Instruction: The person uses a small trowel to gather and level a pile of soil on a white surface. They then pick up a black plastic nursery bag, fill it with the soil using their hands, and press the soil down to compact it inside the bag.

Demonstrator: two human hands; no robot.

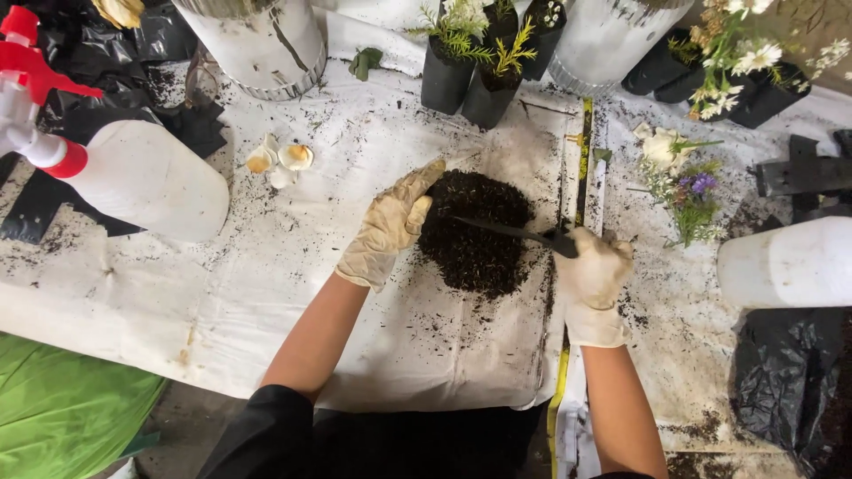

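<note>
gloved left hand (388, 226) rests open on soil heap (475, 231); right hand (593, 270) grips black knife (510, 231).

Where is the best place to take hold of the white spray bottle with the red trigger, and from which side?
Grip the spray bottle around its narrow red neck, just behind the trigger, coming from above. It lies on its side on the white cloth, far left of the left hand, so the neck is exposed, while the wide, smooth body looks harder to close a hand around.
</note>
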